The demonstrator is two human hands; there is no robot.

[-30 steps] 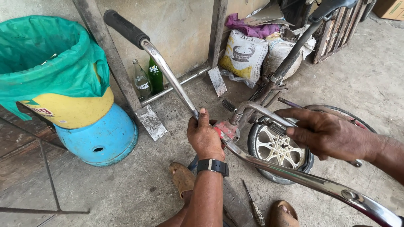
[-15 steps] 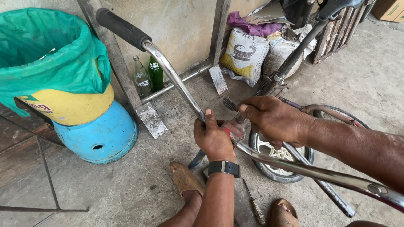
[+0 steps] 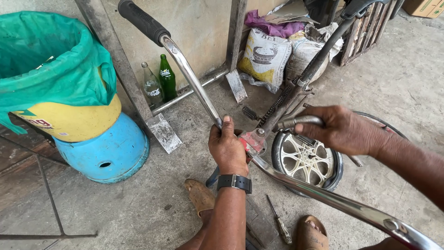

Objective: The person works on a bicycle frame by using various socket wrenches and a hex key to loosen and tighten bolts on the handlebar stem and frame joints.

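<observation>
**A:** What is the place like?

**B:** I see a grey concrete floor [image 3: 115, 203] by a pale wall. On the left is a yellow bin with a green bag [image 3: 51, 69] in it, and it sits on top of a blue tub [image 3: 111, 153] turned upside down. Two glass bottles [image 3: 159, 85], one clear and one green, stand by the wall. Some stuffed sacks [image 3: 273, 53] lie at the back.

**A:** There is only the head view, right? What do I look at there?

**B:** Yes, just that one. A small bike is on the floor, and its shiny handlebar [image 3: 194, 83] sticks up toward me with a black grip on the end. My left hand [image 3: 227, 148] is closed tight round the bar, right where it meets the red clamp [image 3: 252, 139]. My right hand [image 3: 340, 129] is wrapped round a grey metal tube [image 3: 298, 121] of the frame, just above the little wheel [image 3: 305, 159].

**A:** What is different from a moment ago?

**B:** One second back, my right hand lay flat over the wheel. Then it came in close to the clamp. Now it has moved back a little and grips the tube. My left hand never left the bar. So I think the bike is held steady with both hands now.

**A:** Anything else nearby?

**B:** A screwdriver [image 3: 280, 224] lies on the floor between my sandals [image 3: 199, 196].
</observation>
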